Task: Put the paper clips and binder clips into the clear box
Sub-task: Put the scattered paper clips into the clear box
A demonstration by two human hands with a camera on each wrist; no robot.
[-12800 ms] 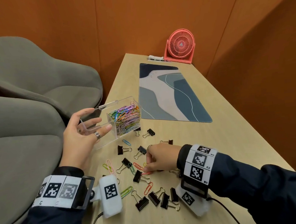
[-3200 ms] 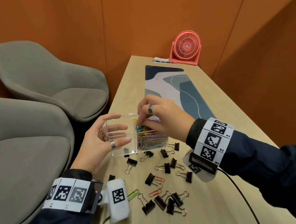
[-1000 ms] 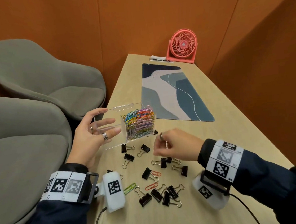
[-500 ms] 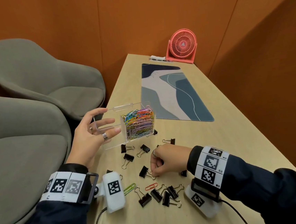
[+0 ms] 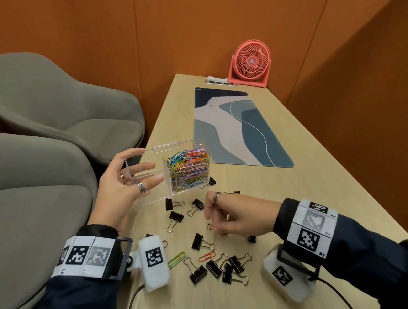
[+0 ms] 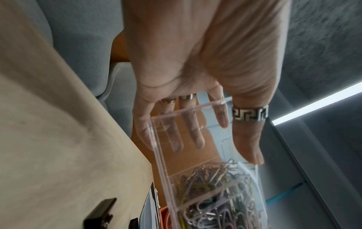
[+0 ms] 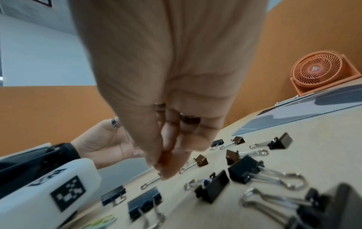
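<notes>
Our left hand [image 5: 124,187] holds the clear plastic box [image 5: 174,169] at mid-frame, fingers [image 6: 195,136] spread (lid open); our right hand [image 5: 234,216] pinches a small black binder clip [image 7: 164,156] above the pale wooden tabletop [image 5: 302,207].

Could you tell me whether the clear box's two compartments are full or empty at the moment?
One is full, one empty: the clear box has paper clips piled to the rim on its right, nothing on the left.

The clear box [image 5: 172,174] is glossy transparent plastic — its coloured paper clips [image 5: 190,166] look smooth and coated. Binder clips [image 5: 198,274] pair matt black bodies with shiny wire handles — all on a pale, matt wood-grain table [image 5: 314,193].
</notes>
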